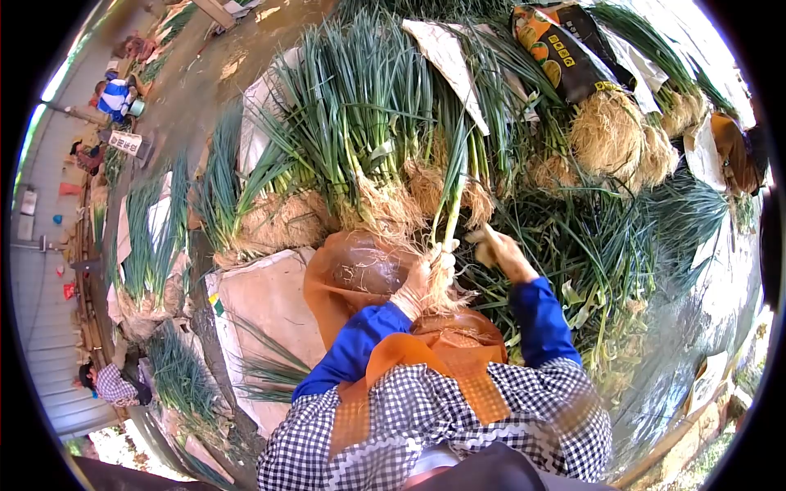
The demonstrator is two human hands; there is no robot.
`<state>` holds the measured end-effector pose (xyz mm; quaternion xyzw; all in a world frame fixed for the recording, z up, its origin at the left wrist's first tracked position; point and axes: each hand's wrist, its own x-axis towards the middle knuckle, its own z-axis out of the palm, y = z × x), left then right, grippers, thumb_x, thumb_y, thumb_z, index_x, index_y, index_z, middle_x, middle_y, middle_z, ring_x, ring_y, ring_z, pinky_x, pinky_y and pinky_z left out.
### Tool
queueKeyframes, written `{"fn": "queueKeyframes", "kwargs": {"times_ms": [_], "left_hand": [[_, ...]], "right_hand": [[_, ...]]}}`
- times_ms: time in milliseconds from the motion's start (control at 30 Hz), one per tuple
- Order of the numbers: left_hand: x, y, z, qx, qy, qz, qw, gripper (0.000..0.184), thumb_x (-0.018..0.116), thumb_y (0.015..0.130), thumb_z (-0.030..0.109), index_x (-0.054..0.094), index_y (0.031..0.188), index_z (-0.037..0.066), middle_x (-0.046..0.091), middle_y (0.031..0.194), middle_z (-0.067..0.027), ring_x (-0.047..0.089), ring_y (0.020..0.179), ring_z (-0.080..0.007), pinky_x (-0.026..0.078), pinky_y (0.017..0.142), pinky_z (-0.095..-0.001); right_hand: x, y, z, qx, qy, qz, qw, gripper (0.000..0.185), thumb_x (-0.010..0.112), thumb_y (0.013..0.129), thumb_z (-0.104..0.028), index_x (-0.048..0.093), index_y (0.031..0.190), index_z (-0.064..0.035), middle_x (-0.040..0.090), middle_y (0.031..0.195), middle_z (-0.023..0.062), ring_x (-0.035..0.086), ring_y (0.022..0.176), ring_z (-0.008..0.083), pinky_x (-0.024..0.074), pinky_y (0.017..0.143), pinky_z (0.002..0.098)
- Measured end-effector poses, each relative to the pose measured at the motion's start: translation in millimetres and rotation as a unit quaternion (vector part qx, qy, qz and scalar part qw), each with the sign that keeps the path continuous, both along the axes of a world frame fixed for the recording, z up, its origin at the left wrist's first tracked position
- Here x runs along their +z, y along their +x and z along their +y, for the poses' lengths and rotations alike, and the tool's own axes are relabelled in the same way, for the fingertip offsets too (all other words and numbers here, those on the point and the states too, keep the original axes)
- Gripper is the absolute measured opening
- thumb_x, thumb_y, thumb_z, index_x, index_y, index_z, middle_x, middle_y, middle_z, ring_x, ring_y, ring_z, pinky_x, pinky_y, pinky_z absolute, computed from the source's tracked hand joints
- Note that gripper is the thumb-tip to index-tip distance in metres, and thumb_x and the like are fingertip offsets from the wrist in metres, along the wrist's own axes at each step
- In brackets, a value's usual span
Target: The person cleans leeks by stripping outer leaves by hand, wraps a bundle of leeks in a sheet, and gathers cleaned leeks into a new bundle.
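My left hand (422, 278) is closed around green onions (453, 219) low on their pale stalks, above the lap. Their leaves point up and away, and stringy roots (442, 296) hang below the fingers. Just to the right is my right hand (497, 250), apart from the stalks. Its fingers are curled together and slightly blurred; what they hold, if anything, does not show. Beyond both hands stands a large bundle of green onions (352, 106) with tangled roots toward me. Loose green leaves (565, 254) are heaped beside my right hand.
An orange-brown sheer cloth (327, 270) covers the knees. A pale flat sack (270, 307) lies at left. More root bunches (607, 135) and a black printed bag (565, 57) are at upper right. Several people, including one in checked clothing (115, 385), are at far left. Wet ground (679, 327) lies right.
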<state>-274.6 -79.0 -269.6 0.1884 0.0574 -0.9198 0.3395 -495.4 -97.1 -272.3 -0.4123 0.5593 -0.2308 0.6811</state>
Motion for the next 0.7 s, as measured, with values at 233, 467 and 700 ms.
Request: {"fn": "queueKeyframes", "kwargs": {"times_ms": [233, 467, 700], "left_hand": [[24.8, -3.1, 15.2, 0.118, 0.074, -0.232, 0.963, 0.029, 0.058, 0.087, 0.03, 0.056, 0.101, 0.004, 0.054, 0.07, 0.0005, 0.048, 0.054, -0.0096, 0.039, 0.045, -0.0223], [-25.1, 5.1, 14.9, 0.143, 0.045, -0.29, 0.945, 0.028, 0.054, 0.089, 0.038, 0.056, 0.09, 0.011, 0.054, 0.073, -0.0009, 0.048, 0.054, -0.0112, 0.042, 0.049, -0.0253], [-39.6, 25.7, 3.8, 0.108, 0.024, -0.173, 0.979, 0.035, 0.047, 0.09, 0.045, 0.056, 0.094, 0.012, 0.052, 0.065, -0.0008, 0.048, 0.052, -0.014, 0.042, 0.045, -0.0266]], "right_hand": [[-26.2, 103.2, -61.2, -0.207, 0.015, -0.33, 0.921, 0.029, 0.058, 0.088, -0.028, 0.059, 0.105, -0.0048, 0.058, 0.071, 0.002, 0.055, 0.063, 0.0166, 0.045, 0.057, 0.0285], [49.8, 116.5, -4.2, -0.092, -0.057, -0.006, 0.994, 0.026, 0.052, 0.091, -0.025, 0.06, 0.077, -0.0046, 0.059, 0.063, 0.0033, 0.051, 0.055, 0.0076, 0.0395, 0.048, 0.0265], [-2.8, -58.9, 56.2, -0.006, -0.006, 0.312, 0.95, 0.034, 0.055, 0.085, -0.035, 0.06, 0.069, -0.0052, 0.058, 0.061, 0.008, 0.055, 0.056, 0.017, 0.0453, 0.057, 0.0326]]}}
